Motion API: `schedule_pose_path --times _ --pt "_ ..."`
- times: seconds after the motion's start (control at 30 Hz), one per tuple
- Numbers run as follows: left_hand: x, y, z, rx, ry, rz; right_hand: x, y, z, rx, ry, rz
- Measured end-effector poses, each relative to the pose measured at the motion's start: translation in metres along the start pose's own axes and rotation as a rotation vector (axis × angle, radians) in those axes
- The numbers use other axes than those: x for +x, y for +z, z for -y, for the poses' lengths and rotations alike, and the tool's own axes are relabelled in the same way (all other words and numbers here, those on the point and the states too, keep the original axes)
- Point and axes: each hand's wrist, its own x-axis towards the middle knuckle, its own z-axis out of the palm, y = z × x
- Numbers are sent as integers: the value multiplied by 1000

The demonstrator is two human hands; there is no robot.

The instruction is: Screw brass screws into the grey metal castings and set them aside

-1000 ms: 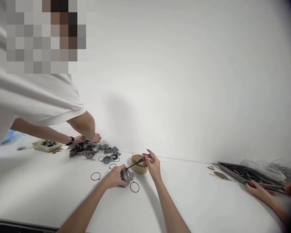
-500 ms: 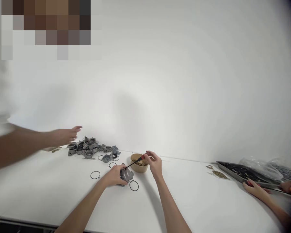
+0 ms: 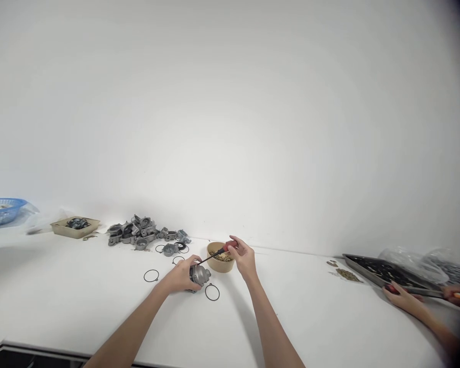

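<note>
My left hand (image 3: 182, 275) grips a grey metal housing (image 3: 201, 276) just above the white table. In my right hand (image 3: 243, 255) is a screwdriver (image 3: 230, 246) with a red and black handle, its shaft slanting down to the left. The tip reaches the top of the housing, close to my left fingers; the exact contact point is too small to tell. Behind the shaft stands a tan bowl (image 3: 220, 263) of small brass-coloured screws. A black ring gasket (image 3: 212, 292) lies right of the housing, and another ring gasket (image 3: 151, 276) lies to its left.
A heap of grey metal castings (image 3: 138, 230) sits by the wall. Farther left are a tan tray (image 3: 74, 232) of dark rings and a blue basket (image 3: 2, 212). At right, other people's hands (image 3: 406, 301) work by a dark tray (image 3: 379, 273), near loose brass-coloured screws (image 3: 348, 276).
The co-worker's arm at the left has drawn back almost out of view, uncovering the tan tray and blue basket. My hands stay nearly in place, with the screwdriver still at the housing.
</note>
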Motion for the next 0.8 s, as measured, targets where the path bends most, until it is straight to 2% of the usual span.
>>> schedule_pose_path --times 0.1,0.17,0.4,0.6,0.73,0.8 --pt "2 0 3 -6 9 7 0 -3 1 -24 11 52" --pt "2 0 4 -7 11 6 1 -3 3 -45 8 42" --pt "4 2 8 -12 14 -1 1 3 1 -97 55 -65" --pt "12 -1 20 -97 28 -4 -2 13 -5 -88 11 -234" --pt "15 -5 29 -136 45 -80 -4 9 -9 -169 -29 -335" --pt "17 -7 31 -161 48 -161 -5 9 -13 -263 -72 -287"
